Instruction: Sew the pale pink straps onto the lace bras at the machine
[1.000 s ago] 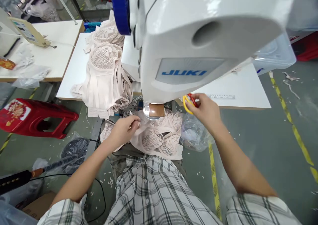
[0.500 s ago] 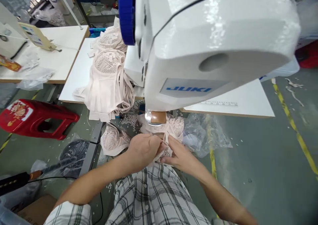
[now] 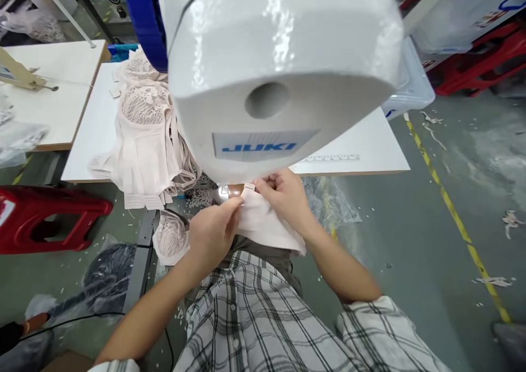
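Pale garment [image 3: 261,221] lies between left fingers [image 3: 232,206] and right fingers [image 3: 268,191], touching both

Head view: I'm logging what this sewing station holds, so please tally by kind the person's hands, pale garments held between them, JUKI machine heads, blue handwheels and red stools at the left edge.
Hands: 2 (left hand, right hand)
Held pale garment: 1
JUKI machine head: 1
Blue handwheel: 1
Red stool at the left edge: 1
Total: 6
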{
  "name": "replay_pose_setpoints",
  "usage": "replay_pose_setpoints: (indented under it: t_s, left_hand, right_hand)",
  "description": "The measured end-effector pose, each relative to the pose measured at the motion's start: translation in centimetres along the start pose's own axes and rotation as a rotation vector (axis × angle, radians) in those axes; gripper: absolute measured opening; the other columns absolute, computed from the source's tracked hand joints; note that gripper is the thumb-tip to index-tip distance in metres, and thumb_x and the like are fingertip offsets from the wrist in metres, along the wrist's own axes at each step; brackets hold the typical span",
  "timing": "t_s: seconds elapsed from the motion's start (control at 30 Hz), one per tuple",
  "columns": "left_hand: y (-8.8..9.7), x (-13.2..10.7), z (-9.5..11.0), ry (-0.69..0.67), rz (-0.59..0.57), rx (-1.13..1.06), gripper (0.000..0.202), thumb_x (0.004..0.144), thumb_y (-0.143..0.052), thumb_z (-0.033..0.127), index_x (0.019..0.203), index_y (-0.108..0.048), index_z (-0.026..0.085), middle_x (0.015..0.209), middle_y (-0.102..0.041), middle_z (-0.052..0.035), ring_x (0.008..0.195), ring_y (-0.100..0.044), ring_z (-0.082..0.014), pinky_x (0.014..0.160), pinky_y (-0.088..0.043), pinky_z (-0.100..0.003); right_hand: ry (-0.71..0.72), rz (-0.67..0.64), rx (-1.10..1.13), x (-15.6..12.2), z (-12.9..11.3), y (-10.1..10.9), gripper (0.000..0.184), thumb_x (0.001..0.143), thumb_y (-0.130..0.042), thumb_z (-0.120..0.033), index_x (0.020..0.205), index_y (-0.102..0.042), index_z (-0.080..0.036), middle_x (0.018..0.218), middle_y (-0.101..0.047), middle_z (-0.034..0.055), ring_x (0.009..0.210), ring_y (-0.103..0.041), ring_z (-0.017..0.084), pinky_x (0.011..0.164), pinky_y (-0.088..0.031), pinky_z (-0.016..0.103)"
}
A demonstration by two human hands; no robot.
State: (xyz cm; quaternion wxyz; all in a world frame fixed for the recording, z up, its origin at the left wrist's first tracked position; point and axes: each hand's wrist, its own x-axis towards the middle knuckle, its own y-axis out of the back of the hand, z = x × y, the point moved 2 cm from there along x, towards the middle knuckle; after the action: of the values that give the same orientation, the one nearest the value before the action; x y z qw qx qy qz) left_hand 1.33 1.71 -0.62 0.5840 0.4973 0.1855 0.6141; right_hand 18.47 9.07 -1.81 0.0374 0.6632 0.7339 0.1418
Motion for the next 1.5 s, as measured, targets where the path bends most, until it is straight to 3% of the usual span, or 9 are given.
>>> replay_pose_setpoints:
  t_s: [0.1,0.4,0.53,0.9,1.23,1.4,1.5]
  left_hand:
    - [0.0,0.3,-0.4,-0.154,0.018,0.174,0.028,0.101,-0.047,0.026,0.115,-0.071,0.018,0.063,-0.066,0.0005,0.057,-0.059,-0.0135,0.056,-0.033,-0.028]
    - [0.6,1.7,-0.7,-0.124,0.035,0.313,0.032,0.1,-0.049,0.032,0.115,-0.075,0.021,0.056,-0.065,0.001,0.048,-0.054,-0.0117,0.05,-0.031,-0.027]
    - [0.7,2.0,-0.7,-0.112,0.007,0.305,0.032,0.1,-0.048,0.031,0.114,-0.075,0.022,0.05,-0.06,0.0022,0.045,-0.05,-0.0105,0.047,-0.027,-0.026]
    - [0.9,2.1,-0.5,-0.127,-0.003,0.324,0.033,0.1,-0.047,0.032,0.114,-0.074,0.021,0.054,-0.065,0.0012,0.048,-0.054,-0.0116,0.049,-0.029,-0.026]
    - [0.9,2.2,-0.6,-0.164,-0.005,0.351,0.032,0.099,-0.047,0.032,0.114,-0.074,0.022,0.058,-0.068,0.0002,0.048,-0.055,-0.012,0.05,-0.029,-0.027]
    - [1.5,2.1,-1.3,-0.105,0.002,0.366,0.028,0.098,-0.051,0.03,0.11,-0.076,0.022,0.057,-0.067,0.0014,0.051,-0.057,-0.0132,0.051,-0.03,-0.027]
    - [1.7,1.9,-1.4,-0.105,-0.009,0.306,0.027,0.099,-0.052,0.029,0.105,-0.077,0.02,0.066,-0.072,0.0003,0.058,-0.063,-0.0135,0.053,-0.035,-0.026]
  right_hand:
    - [0.078,-0.063,-0.07,2.1,0.0,0.2,0.012,0.085,-0.061,-0.029,0.092,-0.061,-0.019,0.071,-0.064,-0.0024,0.059,-0.054,0.012,0.058,-0.041,0.025]
    - [0.207,-0.124,-0.242,5.5,0.4,-0.4,0.012,0.081,-0.056,-0.026,0.074,-0.048,-0.022,0.057,-0.051,-0.0052,0.056,-0.045,0.014,0.058,-0.036,0.028]
    - [0.227,-0.14,-0.278,5.8,0.3,-0.5,0.01,0.081,-0.053,-0.025,0.075,-0.044,-0.023,0.055,-0.047,-0.0062,0.055,-0.042,0.014,0.057,-0.033,0.029]
    - [0.195,-0.128,-0.229,5.6,0.1,-0.4,0.016,0.081,-0.053,-0.028,0.07,-0.042,-0.022,0.056,-0.047,-0.006,0.057,-0.045,0.013,0.057,-0.034,0.028]
    - [0.14,-0.115,-0.161,5.2,-0.3,-0.2,0.006,0.083,-0.056,-0.027,0.081,-0.058,-0.022,0.061,-0.055,-0.0034,0.063,-0.052,0.017,0.065,-0.043,0.031]
    - [0.13,-0.101,-0.129,4.9,-0.8,-0.3,0.013,0.086,-0.057,-0.032,0.091,-0.064,-0.022,0.064,-0.055,-0.0025,0.065,-0.054,0.018,0.071,-0.045,0.033]
    - [0.112,-0.082,-0.108,4.7,-0.9,-0.3,0.013,0.086,-0.058,-0.031,0.092,-0.065,-0.021,0.065,-0.056,-0.0023,0.065,-0.054,0.017,0.071,-0.044,0.032]
